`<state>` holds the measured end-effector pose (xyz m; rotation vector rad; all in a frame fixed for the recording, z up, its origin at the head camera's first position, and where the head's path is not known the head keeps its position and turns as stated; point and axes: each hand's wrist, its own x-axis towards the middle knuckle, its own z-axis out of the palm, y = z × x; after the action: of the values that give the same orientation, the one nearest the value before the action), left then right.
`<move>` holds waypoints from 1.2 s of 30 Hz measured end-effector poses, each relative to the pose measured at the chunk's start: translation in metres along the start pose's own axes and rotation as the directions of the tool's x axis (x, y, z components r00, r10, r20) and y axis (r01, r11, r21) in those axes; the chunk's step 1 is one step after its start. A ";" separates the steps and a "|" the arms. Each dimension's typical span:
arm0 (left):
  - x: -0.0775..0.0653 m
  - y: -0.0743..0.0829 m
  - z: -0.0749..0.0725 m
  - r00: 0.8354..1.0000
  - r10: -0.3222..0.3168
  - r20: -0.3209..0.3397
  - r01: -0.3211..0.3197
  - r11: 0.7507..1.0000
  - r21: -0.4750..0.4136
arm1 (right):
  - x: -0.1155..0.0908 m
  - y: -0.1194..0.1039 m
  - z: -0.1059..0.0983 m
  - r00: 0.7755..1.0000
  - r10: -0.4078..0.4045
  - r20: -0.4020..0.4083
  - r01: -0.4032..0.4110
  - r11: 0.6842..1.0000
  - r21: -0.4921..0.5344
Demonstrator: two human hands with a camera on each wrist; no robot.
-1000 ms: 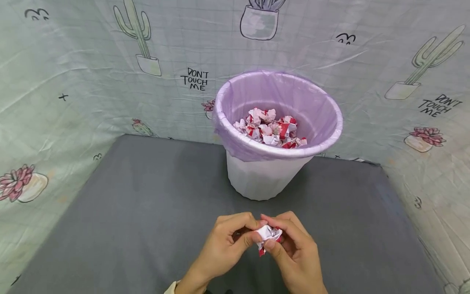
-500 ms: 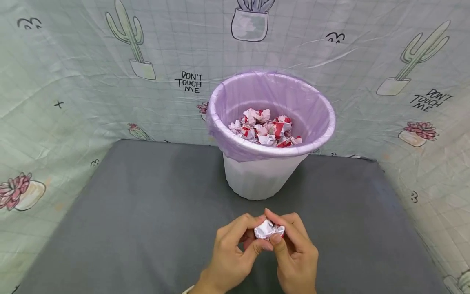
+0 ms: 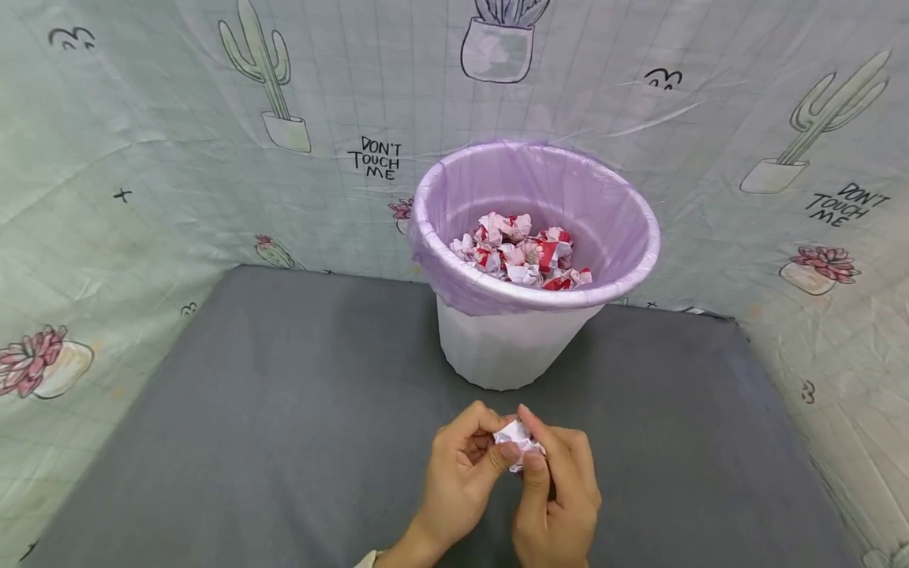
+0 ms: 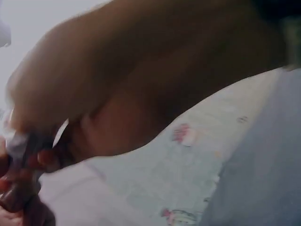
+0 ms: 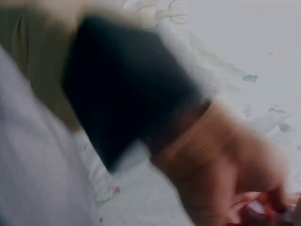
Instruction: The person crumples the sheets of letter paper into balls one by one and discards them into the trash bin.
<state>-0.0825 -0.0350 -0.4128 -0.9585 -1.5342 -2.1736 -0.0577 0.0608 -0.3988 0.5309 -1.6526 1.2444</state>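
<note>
Low in the head view, both hands meet over one small crumpled piece of paper [image 3: 518, 443], white on the side that shows. My left hand [image 3: 458, 473] pinches its left side between thumb and fingers. From the other side my right hand [image 3: 564, 489] grips it, thumb in front and index finger along the top. The fingers hide much of the paper. Behind the hands stands a white bin [image 3: 514, 347] lined with a purple bag [image 3: 604, 213]. Inside lie several crumpled red and white papers [image 3: 525, 248]. Both wrist views are dark and blurred.
A grey tabletop [image 3: 284, 410] lies under the bin and hands. A pale cloth [image 3: 341, 79] printed with cacti and "Don't touch me" hangs around the back and both sides. The bin stands close to the back cloth.
The hands have kept turning and squeezing the paper; red edges that showed a second ago are now mostly out of sight. Bin and contents are unchanged, while the head view shifted slightly.
</note>
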 end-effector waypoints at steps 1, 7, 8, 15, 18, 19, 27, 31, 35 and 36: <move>0.002 -0.001 -0.004 0.998 -0.051 0.027 0.054 0.993 -0.108 | -0.002 0.001 -0.002 0.999 0.015 0.043 -0.017 0.999 0.041; 0.007 0.010 -0.023 0.960 -0.181 0.215 0.267 0.826 -0.496 | 0.003 0.004 -0.013 0.985 -0.012 0.175 -0.083 0.846 0.526; 0.006 0.012 -0.024 0.950 -0.183 0.254 0.293 0.804 -0.517 | 0.008 0.005 -0.014 0.986 -0.056 0.157 -0.045 0.818 0.574; 0.003 0.024 -0.022 0.875 -0.243 0.419 0.456 0.704 -0.545 | 0.026 0.009 -0.025 0.954 -0.186 0.234 -0.053 0.664 0.746; 0.002 0.026 -0.023 0.866 -0.270 0.421 0.473 0.716 -0.514 | 0.021 0.010 -0.033 0.931 -0.102 0.351 -0.217 0.618 0.755; 0.001 0.026 -0.023 0.866 -0.286 0.411 0.474 0.732 -0.490 | 0.020 0.011 -0.038 0.916 -0.052 0.398 -0.286 0.610 0.739; -0.002 0.012 -0.026 0.820 -0.358 0.445 0.554 0.692 -0.463 | 0.017 0.010 -0.064 0.638 0.261 0.725 -0.760 0.365 0.538; -0.003 0.010 -0.028 0.813 -0.371 0.449 0.574 0.642 -0.509 | 0.016 0.010 -0.060 0.673 0.207 0.710 -0.716 0.422 0.556; -0.001 0.010 -0.028 0.789 -0.411 0.457 0.613 0.583 -0.534 | 0.018 0.012 -0.057 0.702 0.106 0.705 -0.641 0.525 0.560; -0.001 0.010 -0.028 0.780 -0.427 0.457 0.624 0.579 -0.524 | 0.019 0.012 -0.058 0.692 0.106 0.714 -0.638 0.552 0.537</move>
<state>-0.0853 -0.0646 -0.4120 -1.1435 -1.2733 -3.2971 -0.0504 0.1215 -0.3871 1.2438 -1.7527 2.3666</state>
